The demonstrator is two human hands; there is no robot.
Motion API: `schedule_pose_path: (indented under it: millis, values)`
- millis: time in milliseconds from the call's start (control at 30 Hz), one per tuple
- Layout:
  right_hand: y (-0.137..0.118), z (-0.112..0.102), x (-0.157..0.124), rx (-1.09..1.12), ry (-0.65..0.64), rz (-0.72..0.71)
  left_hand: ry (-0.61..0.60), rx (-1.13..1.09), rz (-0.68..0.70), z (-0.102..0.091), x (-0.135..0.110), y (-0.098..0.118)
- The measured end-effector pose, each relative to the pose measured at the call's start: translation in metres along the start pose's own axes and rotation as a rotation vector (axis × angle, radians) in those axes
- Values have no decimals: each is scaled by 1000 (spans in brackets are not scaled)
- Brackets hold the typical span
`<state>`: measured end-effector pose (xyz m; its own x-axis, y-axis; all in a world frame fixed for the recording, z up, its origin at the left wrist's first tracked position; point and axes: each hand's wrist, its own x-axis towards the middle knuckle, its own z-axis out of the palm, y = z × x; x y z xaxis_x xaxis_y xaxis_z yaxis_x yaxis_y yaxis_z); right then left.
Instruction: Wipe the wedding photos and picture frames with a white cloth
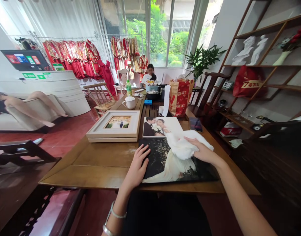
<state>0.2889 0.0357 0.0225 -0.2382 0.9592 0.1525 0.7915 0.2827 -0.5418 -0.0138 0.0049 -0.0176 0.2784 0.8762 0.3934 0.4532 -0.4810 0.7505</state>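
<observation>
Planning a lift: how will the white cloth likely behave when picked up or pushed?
The white cloth will probably hang floppy, as it lies in bunched folds under the right hand. It looks light for its bulk, given its fluffy surface. Pushed, it should crumple or slide rather than roll, spread loosely over the flat photo panel.

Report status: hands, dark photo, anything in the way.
Left hand on left edge of dark photo. Right hand on cloth. Cloth hides part of dark photo. Light photo just beyond.
</observation>
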Motion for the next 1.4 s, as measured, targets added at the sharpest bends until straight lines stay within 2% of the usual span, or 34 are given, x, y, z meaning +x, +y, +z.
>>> schedule_pose_path:
  millis: [100, 167, 267, 433, 533, 633, 767, 833, 933, 1000, 1100, 1300, 1400]
  values:
    - [0, 6, 14, -14, -24, -19, -2, 6, -3, -1, 0, 0]
    - [-3, 10, 9, -28, -23, -20, -2, 5, -2, -1, 0, 0]
    - [-12, 18, -22, -61, -30, -34, 0, -5, 1, 0, 0, -1]
    - [-39, 23, -96, -107, -89, -68, 11, -4, 0, 1, 0, 0]
    - [-49, 17, -116, -89, -149, -68, 13, -1, -1, 1, 0, 1]
    - [-38, 10, -102, -62, -147, -75, 5, -1, -5, 0, 0, 1]
    - [-4, 7, -44, -103, -5, -38, 7, -4, 5, 0, 0, -1]
    - [8, 6, -14, -117, 23, -7, 6, -4, 18, 0, -1, -2]
    - [13, 7, 14, -120, 32, 1, 0, 6, 21, 0, -1, -3]
    - [11, 8, 17, -127, 39, -1, 0, 15, 20, 0, -1, -4]
    - [3, 14, -2, -143, 43, -7, -1, 21, 12, 1, -1, -3]
    - [-37, 28, -81, -206, 20, -88, -10, 34, -5, 0, 0, -2]
    - [-58, 33, -110, -212, -24, -110, -9, 37, -2, 0, 1, -2]
